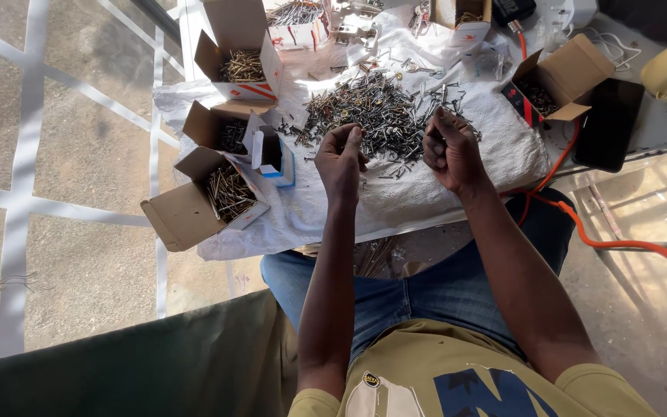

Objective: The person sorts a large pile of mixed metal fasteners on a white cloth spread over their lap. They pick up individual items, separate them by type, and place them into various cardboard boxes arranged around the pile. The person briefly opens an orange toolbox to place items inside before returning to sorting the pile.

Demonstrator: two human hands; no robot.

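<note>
While curled narrowly, contents unseen, left hand [340, 158] and right hand [450, 150] hover at near edge of loose grey metal screw pile [380, 116] on white cloth [503, 147]; could scatter screws off table.

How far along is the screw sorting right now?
Partly done, it seems: several open cardboard boxes at the table's left already hold screws. In hand: the left hand and right hand are both curled over the pile, apparently pinching small pieces, though I cannot see them clearly. Left: a large mixed heap of screws on the white cloth.
</note>
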